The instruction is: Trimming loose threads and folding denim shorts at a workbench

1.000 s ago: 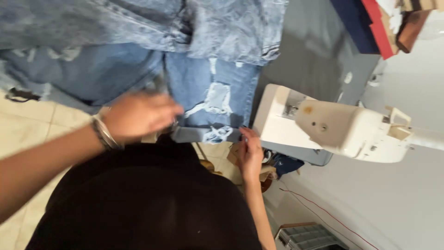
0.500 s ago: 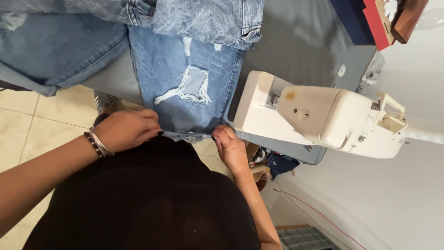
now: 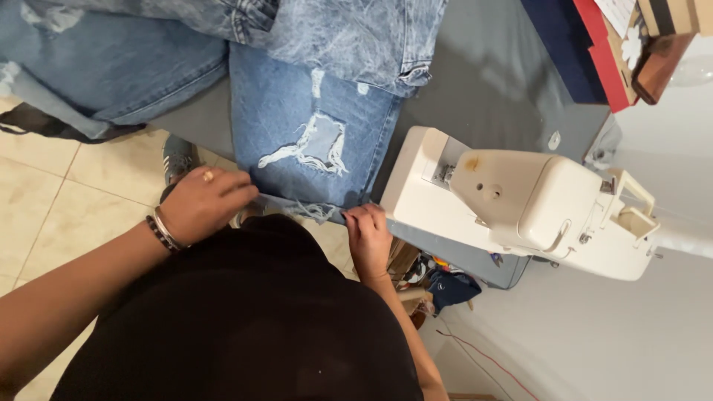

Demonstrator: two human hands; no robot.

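Spread across one grey table (image 3: 483, 82), from largest to smallest, lie a heap of denim (image 3: 223, 44), one ripped jean leg (image 3: 297, 126) hanging over the near edge just left of one cream sewing machine (image 3: 520, 200), and a small stack of coloured boxes (image 3: 616, 44) at the far corner. Both of my hands are on that leg's frayed hem: my left hand (image 3: 204, 204), with bracelets at the wrist, has its fingers closed on the hem's left end, and my right hand (image 3: 368, 234) pinches the right end beside the machine's base.
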